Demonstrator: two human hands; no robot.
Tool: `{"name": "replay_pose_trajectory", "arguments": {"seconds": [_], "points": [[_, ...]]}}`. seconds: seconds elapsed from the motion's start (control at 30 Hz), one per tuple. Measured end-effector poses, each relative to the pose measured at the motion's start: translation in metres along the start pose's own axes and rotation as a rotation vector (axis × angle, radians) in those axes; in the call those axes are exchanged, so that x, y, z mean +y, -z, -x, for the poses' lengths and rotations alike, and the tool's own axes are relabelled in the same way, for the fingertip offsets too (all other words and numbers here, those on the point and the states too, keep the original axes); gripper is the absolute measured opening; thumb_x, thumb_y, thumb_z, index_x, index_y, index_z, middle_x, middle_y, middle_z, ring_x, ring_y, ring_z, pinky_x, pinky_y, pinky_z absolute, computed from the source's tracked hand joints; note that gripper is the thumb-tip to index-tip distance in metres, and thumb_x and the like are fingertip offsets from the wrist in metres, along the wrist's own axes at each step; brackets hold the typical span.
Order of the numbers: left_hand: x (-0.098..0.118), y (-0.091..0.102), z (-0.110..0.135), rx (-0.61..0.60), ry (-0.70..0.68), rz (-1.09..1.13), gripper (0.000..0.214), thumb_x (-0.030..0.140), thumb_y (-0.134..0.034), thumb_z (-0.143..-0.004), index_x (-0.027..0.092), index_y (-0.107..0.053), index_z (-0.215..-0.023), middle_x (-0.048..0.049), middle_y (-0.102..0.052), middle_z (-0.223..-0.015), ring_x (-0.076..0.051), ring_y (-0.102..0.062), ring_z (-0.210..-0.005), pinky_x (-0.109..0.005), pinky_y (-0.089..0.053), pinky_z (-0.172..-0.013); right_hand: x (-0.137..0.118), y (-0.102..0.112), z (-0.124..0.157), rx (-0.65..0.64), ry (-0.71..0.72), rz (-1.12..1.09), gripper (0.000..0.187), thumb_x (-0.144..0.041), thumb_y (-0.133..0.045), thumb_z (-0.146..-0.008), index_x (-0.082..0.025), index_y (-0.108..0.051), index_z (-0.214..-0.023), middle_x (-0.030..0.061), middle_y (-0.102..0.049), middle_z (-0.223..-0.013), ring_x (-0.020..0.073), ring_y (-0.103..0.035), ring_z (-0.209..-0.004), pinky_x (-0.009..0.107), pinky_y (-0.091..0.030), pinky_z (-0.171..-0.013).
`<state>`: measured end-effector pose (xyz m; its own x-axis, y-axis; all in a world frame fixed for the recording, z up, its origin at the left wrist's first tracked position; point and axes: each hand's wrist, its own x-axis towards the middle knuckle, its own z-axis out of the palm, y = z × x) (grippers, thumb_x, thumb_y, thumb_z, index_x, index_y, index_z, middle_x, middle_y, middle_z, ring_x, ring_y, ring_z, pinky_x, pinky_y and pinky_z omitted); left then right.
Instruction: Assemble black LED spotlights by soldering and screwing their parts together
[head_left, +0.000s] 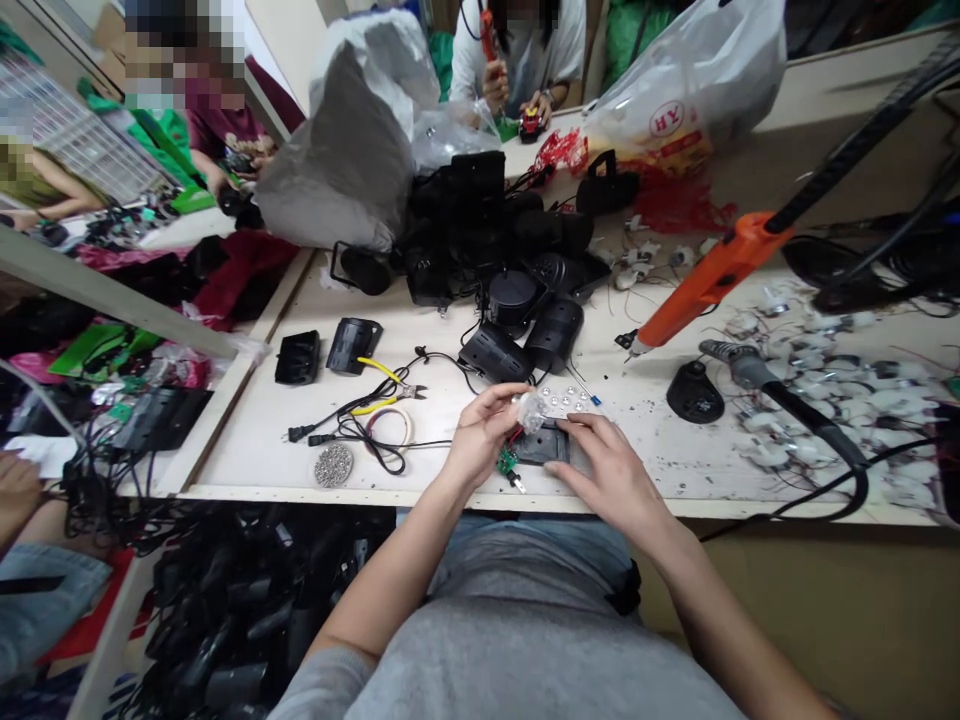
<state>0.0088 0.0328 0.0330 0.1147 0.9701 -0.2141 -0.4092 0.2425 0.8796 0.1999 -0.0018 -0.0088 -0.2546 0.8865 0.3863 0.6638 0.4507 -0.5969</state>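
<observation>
From the head view, your left hand pinches a small clear piece just above the black housing. Your right hand grips that housing at the near edge of the desk. You seem to be fitting the piece. Next calls for careful alignment beside the green board.

Black casing – matt plastic; bag – clear glossy film; bench – pale, smooth.

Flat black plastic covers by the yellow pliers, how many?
2: one flat black plastic cover by the pale table edge, another beside it. The black pile may hide more.
</observation>
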Motion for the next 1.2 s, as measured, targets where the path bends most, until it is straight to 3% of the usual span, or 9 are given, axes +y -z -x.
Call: {"name": "replay_pose_trajectory", "arguments": {"seconds": [0.2,0.3,0.43,0.53,0.67,0.77,0.97,1.1,1.2], "points": [[-0.005,0.004,0.005,0.017,0.121,0.130,0.037,0.029,-0.090,-0.061,0.017,-0.074,-0.092,-0.0026,-0.072,-0.088,-0.014,-0.065,-0.081,-0.024,-0.051,-0.077,-0.034,-0.002,-0.020,0.130,-0.036,-0.180,0.042,-0.032,-0.067,-0.091,-0.022,-0.058,-0.131,0.0124,-0.066,-0.117,0.0245,-0.069,-0.100,0.036,-0.064,-0.076],[-0.006,0.009,0.008,-0.015,0.049,0.016,0.039,0.037,-0.088,-0.067,0.016,-0.071,-0.097,-0.0041,-0.072,-0.094,-0.015,-0.065,-0.085,-0.025,-0.052,-0.080,-0.045,-0.006,-0.028,0.160,-0.006,-0.170,0.038,-0.029,-0.067,-0.091,-0.021,-0.060,-0.128,0.0105,-0.069,-0.107,0.0211,-0.071,-0.086,0.034,-0.063,-0.074],[-0.005,0.021,0.016,-0.116,-0.066,-0.255,0.053,0.041,-0.080,-0.078,0.020,-0.061,-0.124,-0.0053,-0.069,-0.104,-0.016,-0.067,-0.088,-0.029,-0.053,-0.084,-0.038,-0.003,-0.030,0.185,-0.023,-0.112,0.036,-0.030,-0.067,-0.091,-0.021,-0.061,-0.126,0.0090,-0.071,-0.105,0.0181,-0.070,-0.075,0.034,-0.063,-0.073],[0.001,0.029,0.024,-0.242,-0.078,-0.473,0.051,0.040,-0.068,-0.089,0.022,-0.052,-0.134,-0.0036,-0.067,-0.101,-0.013,-0.067,-0.077,-0.029,-0.054,-0.076,-0.026,0.005,-0.028,0.133,-0.018,-0.060,0.035,-0.031,-0.066,-0.091,-0.020,-0.061,-0.125,0.0088,-0.072,-0.105,0.0188,-0.070,-0.075,0.034,-0.062,-0.073],[0.009,0.035,0.029,-0.274,-0.240,-0.817,0.035,0.032,-0.068,-0.090,0.020,-0.063,-0.122,-0.0034,-0.066,-0.097,-0.013,-0.062,-0.077,-0.027,-0.054,-0.074,-0.017,0.016,-0.025,-0.086,0.064,-0.043,0.032,-0.029,-0.061,-0.093,-0.022,-0.062,-0.124,0.0078,-0.072,-0.103,0.0223,-0.071,-0.086,0.038,-0.062,-0.079],[0.007,0.038,0.030,-0.304,-0.349,-0.935,0.023,0.028,-0.068,-0.090,0.018,-0.068,-0.111,-0.0049,-0.065,-0.096,-0.015,-0.063,-0.079,-0.027,-0.054,-0.074,-0.016,0.019,-0.024,-0.172,0.094,-0.040,0.033,-0.025,-0.058,-0.093,-0.022,-0.061,-0.126,0.0092,-0.070,-0.107,0.0245,-0.070,-0.097,0.041,-0.061,-0.085],[-0.003,0.043,0.033,-0.270,-0.502,-0.992,0.012,0.021,-0.066,-0.091,0.018,-0.070,-0.103,-0.0060,-0.067,-0.094,-0.018,-0.065,-0.089,-0.028,-0.054,-0.080,-0.013,0.020,-0.025,-0.205,0.104,0.017,0.036,-0.023,-0.057,-0.092,-0.023,-0.060,-0.128,0.0099,-0.069,-0.112,0.0277,-0.066,-0.102,0.048,-0.059,-0.088],[-0.003,0.045,0.036,-0.207,-0.495,-1.008,0.012,0.017,-0.059,-0.094,0.019,-0.071,-0.096,-0.0048,-0.068,-0.089,-0.016,-0.066,-0.086,-0.027,-0.053,-0.078,-0.011,0.019,-0.023,-0.178,0.126,0.033,0.035,-0.026,-0.056,-0.094,-0.022,-0.058,-0.129,0.0107,-0.070,-0.114,0.0288,-0.065,-0.103,0.050,-0.057,-0.089],[-0.002,0.044,0.038,-0.173,-0.462,-1.037,0.016,0.019,-0.054,-0.097,0.019,-0.069,-0.103,-0.0058,-0.069,-0.093,-0.017,-0.067,-0.089,-0.028,-0.053,-0.081,-0.011,0.016,-0.018,-0.123,0.113,0.032,0.035,-0.025,-0.055,-0.094,-0.021,-0.057,-0.129,0.0108,-0.070,-0.113,0.0286,-0.066,-0.103,0.048,-0.057,-0.088]]}}
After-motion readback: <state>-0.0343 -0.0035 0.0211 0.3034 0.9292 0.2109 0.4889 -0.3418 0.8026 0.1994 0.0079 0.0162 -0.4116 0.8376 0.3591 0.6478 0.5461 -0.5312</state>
